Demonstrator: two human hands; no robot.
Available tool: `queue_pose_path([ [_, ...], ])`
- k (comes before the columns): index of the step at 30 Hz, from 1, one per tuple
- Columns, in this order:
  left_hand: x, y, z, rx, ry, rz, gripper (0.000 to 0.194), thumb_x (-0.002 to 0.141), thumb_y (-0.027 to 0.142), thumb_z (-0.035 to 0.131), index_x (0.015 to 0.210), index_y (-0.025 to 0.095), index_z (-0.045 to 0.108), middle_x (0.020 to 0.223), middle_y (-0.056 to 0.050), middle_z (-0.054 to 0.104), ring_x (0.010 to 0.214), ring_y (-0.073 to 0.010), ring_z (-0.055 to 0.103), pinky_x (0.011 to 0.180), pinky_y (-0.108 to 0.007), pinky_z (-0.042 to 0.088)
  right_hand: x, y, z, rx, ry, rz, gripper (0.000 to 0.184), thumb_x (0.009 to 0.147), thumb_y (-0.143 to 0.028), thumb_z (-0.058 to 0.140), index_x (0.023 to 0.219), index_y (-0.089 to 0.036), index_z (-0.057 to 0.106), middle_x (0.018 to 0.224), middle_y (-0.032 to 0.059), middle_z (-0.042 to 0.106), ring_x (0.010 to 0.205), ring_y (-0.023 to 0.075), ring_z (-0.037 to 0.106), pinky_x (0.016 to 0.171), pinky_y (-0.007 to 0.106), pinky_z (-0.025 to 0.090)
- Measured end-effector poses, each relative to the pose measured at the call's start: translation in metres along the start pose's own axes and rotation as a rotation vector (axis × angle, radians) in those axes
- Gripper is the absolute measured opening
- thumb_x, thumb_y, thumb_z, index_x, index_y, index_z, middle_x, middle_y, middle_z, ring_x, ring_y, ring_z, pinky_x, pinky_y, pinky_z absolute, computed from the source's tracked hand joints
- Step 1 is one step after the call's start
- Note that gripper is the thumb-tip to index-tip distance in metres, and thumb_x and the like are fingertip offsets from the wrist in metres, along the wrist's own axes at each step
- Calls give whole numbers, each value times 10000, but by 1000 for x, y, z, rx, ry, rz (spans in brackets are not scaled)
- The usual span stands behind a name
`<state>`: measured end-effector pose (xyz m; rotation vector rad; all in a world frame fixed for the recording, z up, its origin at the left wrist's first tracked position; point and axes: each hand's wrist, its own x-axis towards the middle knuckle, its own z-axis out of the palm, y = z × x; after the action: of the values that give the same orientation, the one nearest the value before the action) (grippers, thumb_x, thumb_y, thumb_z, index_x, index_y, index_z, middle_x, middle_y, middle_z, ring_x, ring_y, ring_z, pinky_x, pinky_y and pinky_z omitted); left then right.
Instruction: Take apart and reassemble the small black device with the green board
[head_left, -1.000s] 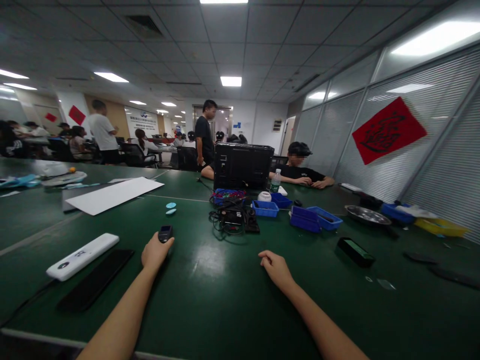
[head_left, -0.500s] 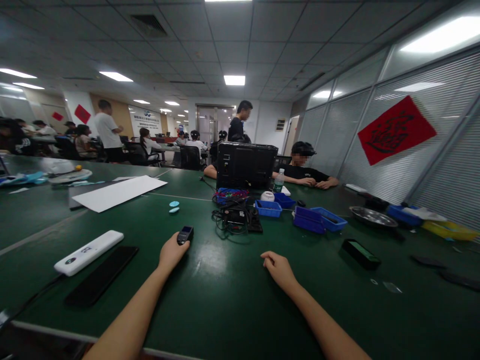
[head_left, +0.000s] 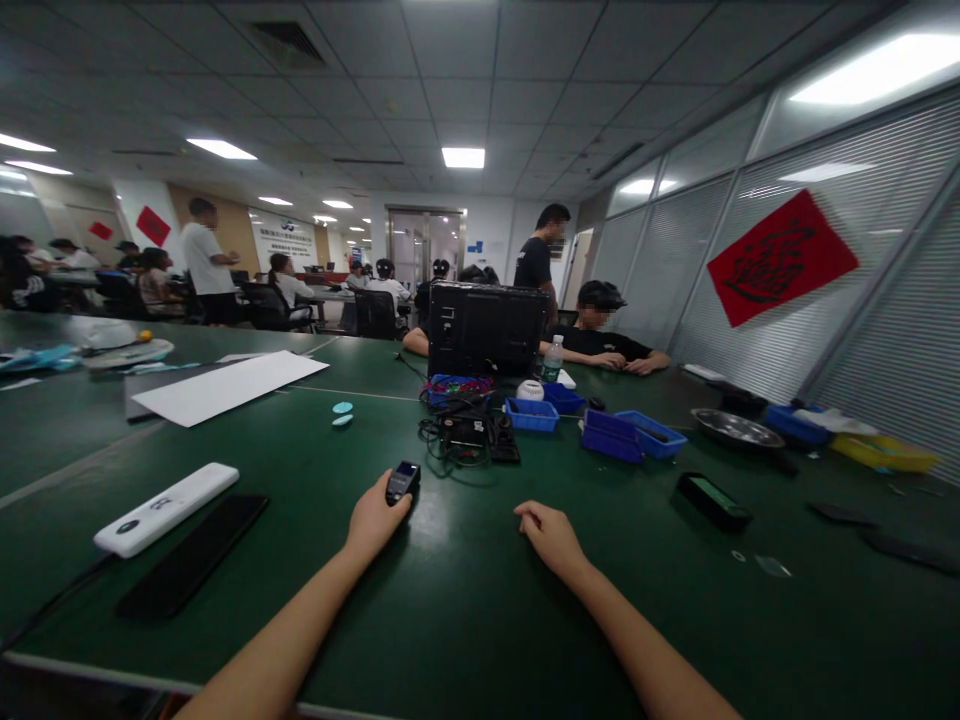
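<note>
The left hand (head_left: pixel 373 517) grips a small, black, box-shaped plastic gadget (head_left: pixel 403 486) with a tiny screen (head_left: pixel 406 468), in front of the big, black, box-shaped machine (head_left: pixel 487 330) and a bit to its left. The right hand (head_left: pixel 553 537) is in front of the machine and a bit to its right, loosely curled, and I cannot tell if it is closed all the way. On the smooth, shiny green table (head_left: pixel 450 640), a blue plastic tray (head_left: pixel 436 396) of thin, tangly red wires (head_left: pixel 469 387) is just in front of the machine, and a second blue plastic tray (head_left: pixel 669 446) to its right holds something dark.
</note>
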<state>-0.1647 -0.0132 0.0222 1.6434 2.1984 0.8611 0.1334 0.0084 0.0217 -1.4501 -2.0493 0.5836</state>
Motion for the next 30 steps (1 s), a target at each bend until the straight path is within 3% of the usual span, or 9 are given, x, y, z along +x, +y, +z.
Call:
queue_pose_path([
  [11,-29,49,40,-216,-71,135,702,716,405,536,1324,131,317,1321,-122,431,1184,-229,431,960,-293,320,1,7,6,-7,12,-27,304,784,-216,359,889,-186,643,771,23,658,732,156,599,677,255,423],
  [17,-36,76,69,-272,-107,200,664,781,426,428,1328,73,297,1319,-156,423,1184,-239,427,966,-311,322,1,6,8,3,42,-52,290,771,-217,377,892,-186,639,786,23,655,728,154,588,695,256,424],
  [22,-43,100,97,-355,-114,197,604,831,377,335,1334,48,277,1369,-149,351,1257,-215,330,1028,-299,249,1,5,9,78,116,-50,299,772,-243,401,988,-159,590,794,34,629,659,143,554,669,260,432],
  [25,-46,107,109,-415,-130,187,598,843,385,315,1341,57,267,1389,-135,320,1279,-204,291,1050,-302,218,1,5,10,147,143,-50,327,782,-269,413,1060,-156,542,833,35,611,657,135,545,662,254,441],
  [30,-46,104,111,-621,-218,253,581,851,443,289,1309,90,350,1392,-98,322,1292,-169,268,1079,-295,174,0,-2,14,200,176,-19,450,790,-359,437,1195,-165,447,1050,76,569,865,166,553,787,282,438],
])
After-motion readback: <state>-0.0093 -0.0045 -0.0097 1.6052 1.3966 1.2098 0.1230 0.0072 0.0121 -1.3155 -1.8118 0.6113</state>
